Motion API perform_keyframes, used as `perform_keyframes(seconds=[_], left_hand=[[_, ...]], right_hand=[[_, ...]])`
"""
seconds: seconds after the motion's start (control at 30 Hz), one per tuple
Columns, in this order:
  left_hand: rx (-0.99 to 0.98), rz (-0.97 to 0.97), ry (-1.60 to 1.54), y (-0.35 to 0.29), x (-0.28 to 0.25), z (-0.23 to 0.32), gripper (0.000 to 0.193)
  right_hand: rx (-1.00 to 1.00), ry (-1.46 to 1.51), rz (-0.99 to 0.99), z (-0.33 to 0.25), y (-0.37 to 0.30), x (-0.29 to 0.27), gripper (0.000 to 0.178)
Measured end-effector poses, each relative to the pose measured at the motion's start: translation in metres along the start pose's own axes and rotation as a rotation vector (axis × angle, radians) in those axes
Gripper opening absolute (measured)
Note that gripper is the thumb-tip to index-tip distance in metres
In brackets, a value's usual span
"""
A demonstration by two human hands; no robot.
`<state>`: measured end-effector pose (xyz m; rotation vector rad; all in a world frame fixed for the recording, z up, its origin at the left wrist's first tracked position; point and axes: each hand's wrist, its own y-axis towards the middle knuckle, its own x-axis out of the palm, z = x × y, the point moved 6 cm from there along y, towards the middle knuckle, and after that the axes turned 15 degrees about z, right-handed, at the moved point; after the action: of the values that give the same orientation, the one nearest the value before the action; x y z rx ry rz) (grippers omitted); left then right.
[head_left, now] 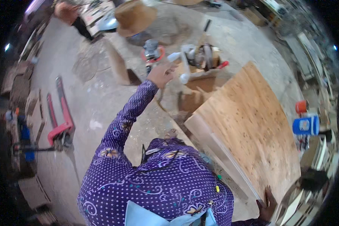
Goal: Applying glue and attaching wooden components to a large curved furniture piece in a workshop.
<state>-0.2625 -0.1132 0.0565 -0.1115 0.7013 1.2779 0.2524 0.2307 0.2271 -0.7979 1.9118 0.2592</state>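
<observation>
Right fingers (269,196) on angular wooden panel (248,122), pale surface, dark-flecked

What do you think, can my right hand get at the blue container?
Probably not without shifting: your right hand rests at the near end of the wooden panel, whose right side lies between it and the blue container.

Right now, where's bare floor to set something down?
Bare floor shows between the red long-handled tool and your left sleeve, and between the wooden panel and red tub. It's crowded around your left hand: grey power tool, white bottle, tool box.
</observation>
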Motion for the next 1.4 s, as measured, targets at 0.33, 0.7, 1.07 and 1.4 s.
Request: perform_keyframes(seconds=[0.33,0.7,1.07,1.4], left_hand=[[-0.041,0.044,-0.098,-0.035,0.110,-0.031,0.049],[0.103,0.194,0.070,0.041,0.023,0.006,0.041],[0.406,-0.483,-0.425,-0.049,0.137,0.415,0.052],[0.585,-0.946,-0.427,-0.182,0.362,0.552,0.045]], right_hand=[[-0.219,-0.008,0.221,0.046,-0.015,-0.048,0.050],[-0.295,-0.219,0.145,0.056,-0.020,-0.054,0.058],[-0.425,-0.180,0.136,0.064,-0.020,-0.051,0.047],[-0.620,-0.088,0.086,0.059,-0.010,-0.044,0.028]])
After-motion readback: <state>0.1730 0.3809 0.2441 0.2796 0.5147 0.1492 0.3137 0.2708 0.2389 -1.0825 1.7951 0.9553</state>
